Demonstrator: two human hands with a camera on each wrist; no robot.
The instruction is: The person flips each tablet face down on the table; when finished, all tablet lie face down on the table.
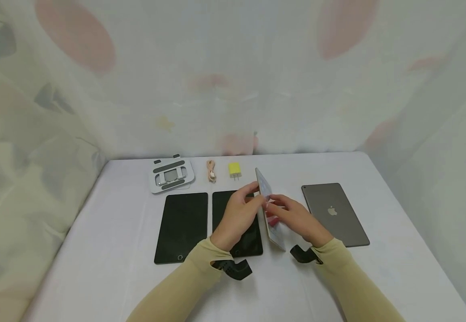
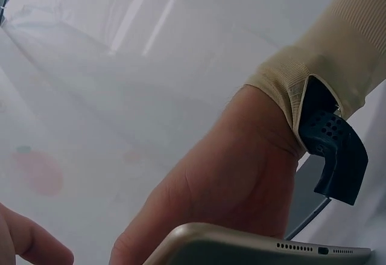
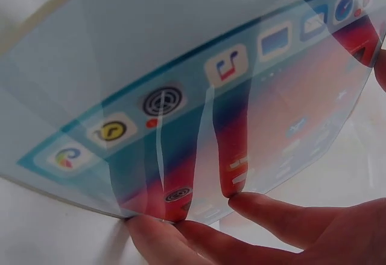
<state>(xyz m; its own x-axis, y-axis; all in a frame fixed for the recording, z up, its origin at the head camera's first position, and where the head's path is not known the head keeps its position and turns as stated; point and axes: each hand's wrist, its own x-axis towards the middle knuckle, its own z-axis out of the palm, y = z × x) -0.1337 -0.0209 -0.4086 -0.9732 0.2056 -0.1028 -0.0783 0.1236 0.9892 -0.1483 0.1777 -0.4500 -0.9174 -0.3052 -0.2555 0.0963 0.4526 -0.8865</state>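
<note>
Pale cloth with pinkish-red blotches walls off the far, left and right sides; white-covered counter in front.

Held tablet: right of counter middle, stood on edge and tilted, between both hands, lit screen facing right. Icon row and round home button show in the right wrist view; speaker holes and port along one end in the left wrist view.

Left hand: grip grasping the held tablet, thumb at its edge, fingers behind. Right hand: not clenched, fingertips touching the screen side near its edge, mirrored in the glass.

Rest of layout: left black tablet flat, screen up, home button at near end. Middle black tablet just right of it, partly hidden by left hand. Gray tablet back up with apple logo, right side. Far row, left to right: folding stand, coiled beige cable, yellow plug, prongs pointing near.

Both arms: tan sleeves, black wrist mounts.
</note>
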